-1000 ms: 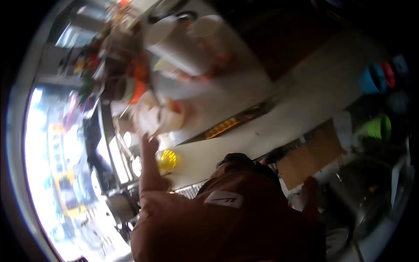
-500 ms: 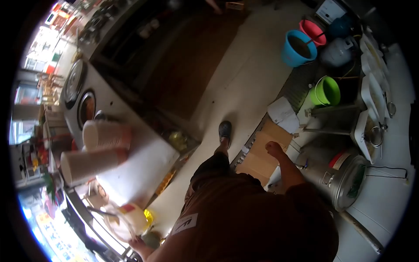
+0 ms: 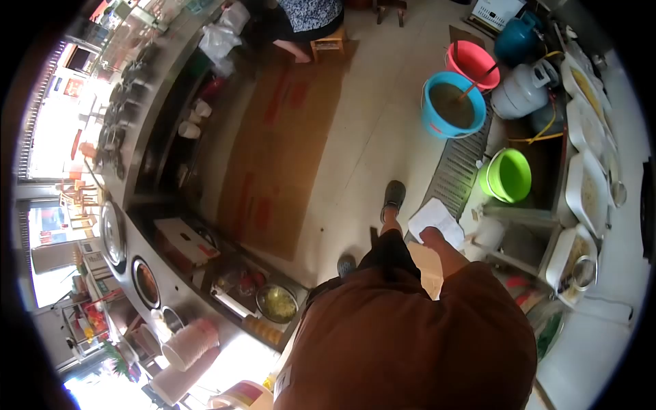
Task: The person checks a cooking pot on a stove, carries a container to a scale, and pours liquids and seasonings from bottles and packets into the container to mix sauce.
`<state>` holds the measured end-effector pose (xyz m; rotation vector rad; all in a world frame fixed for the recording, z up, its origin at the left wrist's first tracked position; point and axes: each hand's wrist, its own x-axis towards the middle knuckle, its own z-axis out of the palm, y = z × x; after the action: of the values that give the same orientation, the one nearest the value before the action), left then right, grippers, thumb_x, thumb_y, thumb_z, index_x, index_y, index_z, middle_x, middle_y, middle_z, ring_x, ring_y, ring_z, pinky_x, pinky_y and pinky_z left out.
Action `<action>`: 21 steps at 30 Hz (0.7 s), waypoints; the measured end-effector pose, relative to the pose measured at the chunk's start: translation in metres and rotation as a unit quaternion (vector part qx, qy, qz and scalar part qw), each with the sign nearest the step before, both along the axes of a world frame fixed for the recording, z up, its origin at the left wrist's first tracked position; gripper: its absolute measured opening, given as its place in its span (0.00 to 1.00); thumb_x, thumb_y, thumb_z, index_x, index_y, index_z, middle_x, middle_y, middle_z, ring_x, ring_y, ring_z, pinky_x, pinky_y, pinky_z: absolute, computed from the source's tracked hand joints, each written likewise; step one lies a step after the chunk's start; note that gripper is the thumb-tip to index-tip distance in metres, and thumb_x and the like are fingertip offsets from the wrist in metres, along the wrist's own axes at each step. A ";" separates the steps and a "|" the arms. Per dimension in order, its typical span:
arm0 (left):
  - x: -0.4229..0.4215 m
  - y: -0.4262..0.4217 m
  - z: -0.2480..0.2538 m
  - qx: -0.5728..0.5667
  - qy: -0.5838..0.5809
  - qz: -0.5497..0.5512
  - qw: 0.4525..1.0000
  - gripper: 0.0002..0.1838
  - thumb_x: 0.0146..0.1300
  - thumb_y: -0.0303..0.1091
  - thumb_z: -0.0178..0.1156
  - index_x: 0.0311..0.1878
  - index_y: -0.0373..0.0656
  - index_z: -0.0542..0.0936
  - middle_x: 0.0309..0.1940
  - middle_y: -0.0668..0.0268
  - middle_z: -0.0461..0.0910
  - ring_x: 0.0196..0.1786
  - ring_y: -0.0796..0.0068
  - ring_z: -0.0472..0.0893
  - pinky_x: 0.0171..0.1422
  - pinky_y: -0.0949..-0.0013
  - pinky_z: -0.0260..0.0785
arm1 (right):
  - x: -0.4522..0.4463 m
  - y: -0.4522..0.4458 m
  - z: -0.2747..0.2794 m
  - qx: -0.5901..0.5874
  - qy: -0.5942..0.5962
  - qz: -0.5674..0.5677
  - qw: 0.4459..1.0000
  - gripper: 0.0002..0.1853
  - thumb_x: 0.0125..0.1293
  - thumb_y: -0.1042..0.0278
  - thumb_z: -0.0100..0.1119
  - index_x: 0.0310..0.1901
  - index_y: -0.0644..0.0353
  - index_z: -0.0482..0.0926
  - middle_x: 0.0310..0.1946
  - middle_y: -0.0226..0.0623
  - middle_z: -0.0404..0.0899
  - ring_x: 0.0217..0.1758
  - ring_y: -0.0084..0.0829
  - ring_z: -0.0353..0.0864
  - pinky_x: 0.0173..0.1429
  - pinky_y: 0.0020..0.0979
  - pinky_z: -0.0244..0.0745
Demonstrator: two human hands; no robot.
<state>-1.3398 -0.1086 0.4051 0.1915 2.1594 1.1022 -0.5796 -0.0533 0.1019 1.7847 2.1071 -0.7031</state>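
Observation:
My right hand hangs in front of me on the right side, its fingers curled in and nothing showing from them. Beneath it, lower down at floor level, lie a white sheet-like piece and a flat brown cardboard piece; the hand overlaps the white piece in view. My left hand is out of the picture. On the left counter, stacked paper cups lie tilted, with a tub at the bottom edge.
Blue, pink and green buckets stand right, near a gas cylinder and a floor grate. The steel counter runs left, above a bowl of yellow food. A person sits on a wooden stool ahead.
My view has shifted and my feet have changed position, with the floor mat and seated person now plainer. My left hand, earlier by the tub, has gone out of view. My right hand stays closed.

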 end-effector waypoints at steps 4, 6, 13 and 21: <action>0.093 0.071 0.024 -0.005 -0.012 -0.005 1.000 0.12 0.60 0.40 0.53 0.34 0.40 0.73 0.26 0.63 0.76 0.28 0.71 0.75 0.32 0.72 0.69 | 0.063 0.120 0.006 -0.044 0.258 -0.454 0.852 0.13 0.58 0.61 0.51 0.29 0.63 0.78 0.23 0.43 0.79 0.25 0.35 0.81 0.34 0.38 0.75; 0.123 0.113 0.039 -0.001 -0.023 -0.024 0.999 0.12 0.60 0.41 0.53 0.34 0.41 0.73 0.26 0.63 0.76 0.27 0.72 0.75 0.32 0.72 0.69 | 0.090 0.166 0.030 0.000 0.295 -0.472 0.831 0.14 0.59 0.60 0.50 0.30 0.63 0.78 0.21 0.41 0.78 0.24 0.33 0.81 0.34 0.35 0.75; 0.284 0.364 0.021 0.071 -0.138 -0.139 0.978 0.11 0.57 0.44 0.55 0.30 0.46 0.74 0.18 0.67 0.74 0.23 0.74 0.74 0.29 0.76 0.67 | 0.277 0.276 0.061 0.098 0.257 -0.573 0.772 0.12 0.58 0.61 0.51 0.31 0.61 0.79 0.24 0.40 0.79 0.26 0.33 0.81 0.35 0.36 0.75; 0.649 0.727 -0.020 0.067 -0.223 -0.407 0.883 0.15 0.58 0.32 0.53 0.45 0.33 0.77 0.33 0.62 0.79 0.30 0.73 0.79 0.25 0.77 0.67 | 0.375 0.235 0.041 -0.029 0.119 -0.721 0.682 0.10 0.58 0.61 0.52 0.32 0.56 0.78 0.29 0.44 0.77 0.35 0.43 0.78 0.38 0.44 0.73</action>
<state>-0.6908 0.6179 0.3853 0.7517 1.3555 0.6932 -0.2047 0.1820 0.1433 3.1834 0.2169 -1.2714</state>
